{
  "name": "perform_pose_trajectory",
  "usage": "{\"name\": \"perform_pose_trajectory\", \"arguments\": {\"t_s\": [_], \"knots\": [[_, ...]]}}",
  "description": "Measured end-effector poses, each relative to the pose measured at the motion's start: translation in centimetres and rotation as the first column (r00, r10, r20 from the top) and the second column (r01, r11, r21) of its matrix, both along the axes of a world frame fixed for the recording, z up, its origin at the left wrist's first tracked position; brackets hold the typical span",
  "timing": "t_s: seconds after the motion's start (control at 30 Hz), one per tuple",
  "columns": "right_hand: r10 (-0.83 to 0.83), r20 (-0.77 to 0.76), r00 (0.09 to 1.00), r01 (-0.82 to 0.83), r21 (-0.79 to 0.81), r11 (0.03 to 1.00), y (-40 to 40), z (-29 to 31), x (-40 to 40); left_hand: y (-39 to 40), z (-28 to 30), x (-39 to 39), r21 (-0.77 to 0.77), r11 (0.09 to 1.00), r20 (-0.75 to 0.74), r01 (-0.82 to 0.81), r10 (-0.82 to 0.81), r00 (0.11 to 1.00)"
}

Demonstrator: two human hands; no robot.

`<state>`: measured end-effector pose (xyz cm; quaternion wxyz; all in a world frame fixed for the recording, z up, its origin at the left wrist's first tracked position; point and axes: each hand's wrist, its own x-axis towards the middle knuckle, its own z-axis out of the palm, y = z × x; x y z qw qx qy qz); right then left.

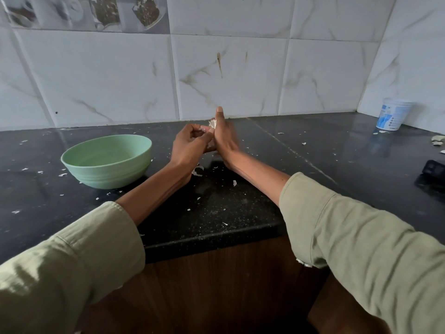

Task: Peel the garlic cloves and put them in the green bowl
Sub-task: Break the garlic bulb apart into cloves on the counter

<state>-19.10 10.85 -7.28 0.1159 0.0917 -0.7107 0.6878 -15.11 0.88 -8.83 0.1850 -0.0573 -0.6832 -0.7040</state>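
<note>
Above the dark table (pixel 240 203), the right hand (pixel 225 136) and left hand (pixel 190 145) together pinch what appears to be a garlic clove (pixel 212 123), the green bowl (pixel 107 161) lying just left, nearer the left hand.

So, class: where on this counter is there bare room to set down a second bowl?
Widest free patch: the counter between the hands and the cup, only small peel flecks. Another lies left of the green bowl. Crowded: between bowl and hands, where peels lie.
</note>
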Motion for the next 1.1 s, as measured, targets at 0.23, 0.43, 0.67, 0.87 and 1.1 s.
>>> {"name": "perform_pose_trajectory", "arguments": {"t_s": [0.23, 0.43, 0.67, 0.87, 1.1], "knots": [[0.019, -0.068, 0.998, -0.017, 0.030, 0.999, -0.6, -0.2, 0.0, 0.0, 0.2, 0.3, 0.019, 1.000, 0.033, 0.011, -0.012, 0.999], [0.044, -0.107, 0.993, -0.033, 0.102, 0.994, -0.6, -0.3, -0.1, 0.1, 0.4, 0.7, -0.030, 0.999, 0.030, -0.031, 0.032, 0.999], [0.043, -0.102, 0.994, -0.022, 0.198, 0.980, -0.5, -0.2, 0.0, -0.2, 0.5, 1.0, -0.126, 0.981, -0.008, -0.144, 0.144, 0.989], [-0.038, -0.105, 0.994, 0.066, 0.281, 0.957, -0.4, -0.5, -0.4, -0.1, 0.7, 1.3, -0.107, 0.988, 0.039, -0.108, 0.113, 0.993], [-0.206, -0.182, 0.961, 0.250, 0.266, 0.931, 0.4, 0.3, -0.3, -0.1, 1.0, 1.7, -0.078, 0.995, 0.056, 0.070, -0.066, 0.996]]}}
